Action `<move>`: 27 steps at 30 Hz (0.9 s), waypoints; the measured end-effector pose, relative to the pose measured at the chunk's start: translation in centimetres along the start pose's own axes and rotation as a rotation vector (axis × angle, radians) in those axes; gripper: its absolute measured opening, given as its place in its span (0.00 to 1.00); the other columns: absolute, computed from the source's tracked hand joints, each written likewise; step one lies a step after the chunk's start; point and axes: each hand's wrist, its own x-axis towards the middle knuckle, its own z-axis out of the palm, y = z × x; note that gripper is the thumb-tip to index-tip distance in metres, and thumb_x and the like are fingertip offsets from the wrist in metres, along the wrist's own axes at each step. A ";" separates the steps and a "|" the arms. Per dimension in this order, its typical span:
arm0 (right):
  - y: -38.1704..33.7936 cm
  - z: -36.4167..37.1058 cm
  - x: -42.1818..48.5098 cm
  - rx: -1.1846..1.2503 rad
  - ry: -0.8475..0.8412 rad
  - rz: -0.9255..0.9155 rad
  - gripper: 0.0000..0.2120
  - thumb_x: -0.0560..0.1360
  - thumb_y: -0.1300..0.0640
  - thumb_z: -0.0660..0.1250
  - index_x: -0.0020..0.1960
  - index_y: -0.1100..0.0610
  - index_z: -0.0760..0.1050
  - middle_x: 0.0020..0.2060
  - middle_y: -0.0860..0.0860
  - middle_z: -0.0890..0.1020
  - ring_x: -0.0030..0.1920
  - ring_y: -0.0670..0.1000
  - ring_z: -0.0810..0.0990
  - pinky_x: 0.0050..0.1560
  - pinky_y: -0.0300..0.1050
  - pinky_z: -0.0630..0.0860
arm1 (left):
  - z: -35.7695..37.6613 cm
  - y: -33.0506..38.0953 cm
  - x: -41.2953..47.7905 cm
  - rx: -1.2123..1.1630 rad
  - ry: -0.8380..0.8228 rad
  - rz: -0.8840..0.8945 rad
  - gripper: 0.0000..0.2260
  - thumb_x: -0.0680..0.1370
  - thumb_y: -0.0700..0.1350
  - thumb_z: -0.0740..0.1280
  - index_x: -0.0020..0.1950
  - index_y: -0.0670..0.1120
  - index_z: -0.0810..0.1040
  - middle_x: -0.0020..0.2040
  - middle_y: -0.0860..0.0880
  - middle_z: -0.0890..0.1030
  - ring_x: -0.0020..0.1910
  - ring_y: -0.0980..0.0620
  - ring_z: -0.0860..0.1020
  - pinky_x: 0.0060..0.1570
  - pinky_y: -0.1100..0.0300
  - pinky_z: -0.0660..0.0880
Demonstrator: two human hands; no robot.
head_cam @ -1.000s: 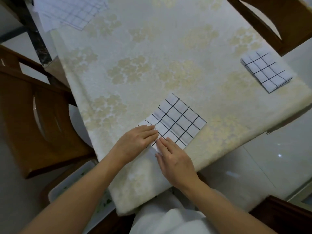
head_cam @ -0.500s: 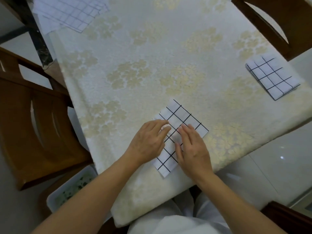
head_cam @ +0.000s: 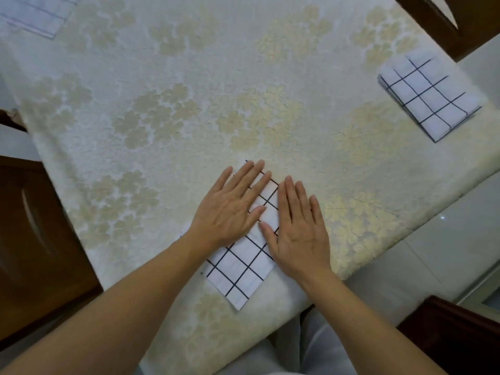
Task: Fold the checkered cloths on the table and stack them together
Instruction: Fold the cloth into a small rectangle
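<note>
**Desk:** Checkered cloths [head_cam: 29, 14] lie spread at the far-left corner of the table [head_cam: 162, 104], well apart from you. They look unfolded, so they are probably the pile waiting its turn.

**Photographer:** Moving right, your left hand [head_cam: 232, 209] lies flat with fingers straight. It grasps nothing and presses down on the pressed cloth [head_cam: 238, 269], which sits at the near edge of the table, directly in front of you.

**Desk:** Why flat? Most likely to set the crease, since a broad palm spreads the pressure and stops the layers springing open.

**Photographer:** Your right hand [head_cam: 300, 234] mirrors it just beside, fingers extended and gripping nothing. It covers the cloth's right side and partly overlaps the tablecloth. Your two thumbs almost meet over the middle, and only the near corner of the cloth shows free.

**Desk:** At the far right, near the table's edge and well apart from your hands, sits the finished stack [head_cam: 430, 96], with layered edges visible along its left side. It seems placed there to leave you folding room. By this reading, the pressed cloth belongs on top of it, so you would need to pinch it up and carry it across.
</note>
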 end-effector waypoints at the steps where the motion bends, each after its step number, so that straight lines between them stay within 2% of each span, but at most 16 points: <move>1: 0.3 -0.1 -0.1 -0.011 -0.002 0.005 0.38 0.82 0.37 0.50 0.81 0.61 0.47 0.81 0.56 0.49 0.80 0.54 0.47 0.79 0.56 0.51 | 0.0 -0.3 -0.2 -0.002 0.003 -0.022 0.29 0.84 0.60 0.47 0.82 0.49 0.46 0.82 0.49 0.45 0.80 0.51 0.43 0.78 0.46 0.50; 9: 1.4 -1.3 -1.4 -0.005 -0.047 0.090 0.39 0.81 0.35 0.47 0.81 0.61 0.43 0.81 0.55 0.45 0.80 0.54 0.43 0.79 0.58 0.49 | -1.2 -1.6 -2.6 0.017 0.009 -0.149 0.31 0.84 0.59 0.44 0.81 0.43 0.45 0.82 0.46 0.44 0.80 0.50 0.44 0.78 0.43 0.49; 12: -1.1 -1.9 -1.8 0.060 0.008 0.020 0.34 0.83 0.42 0.48 0.81 0.62 0.45 0.81 0.57 0.47 0.80 0.55 0.45 0.79 0.57 0.49 | -1.1 0.7 -4.2 0.025 0.078 -0.046 0.29 0.84 0.56 0.46 0.81 0.41 0.49 0.82 0.45 0.48 0.80 0.48 0.47 0.77 0.44 0.52; 15: -3.8 -0.8 -2.4 0.112 0.006 -0.078 0.31 0.84 0.47 0.50 0.80 0.62 0.48 0.81 0.57 0.49 0.80 0.54 0.46 0.78 0.56 0.53 | 0.3 2.2 -5.7 0.002 0.064 0.020 0.27 0.84 0.52 0.48 0.81 0.42 0.50 0.82 0.45 0.49 0.80 0.48 0.48 0.77 0.45 0.55; 21: -2.3 0.7 -3.6 -0.045 -0.045 -0.091 0.37 0.82 0.37 0.46 0.80 0.62 0.48 0.81 0.57 0.49 0.80 0.54 0.46 0.78 0.56 0.52 | 1.4 0.8 -7.4 0.004 0.023 -0.067 0.30 0.84 0.57 0.46 0.81 0.43 0.48 0.82 0.47 0.47 0.80 0.50 0.45 0.78 0.46 0.52; 27: -1.2 0.3 -4.3 -0.067 -0.075 -0.064 0.40 0.80 0.34 0.46 0.81 0.61 0.44 0.81 0.55 0.44 0.80 0.53 0.43 0.79 0.56 0.51 | 1.1 -1.8 -10.7 -0.031 -0.021 -0.181 0.31 0.84 0.59 0.45 0.81 0.44 0.43 0.82 0.48 0.42 0.80 0.52 0.41 0.78 0.48 0.49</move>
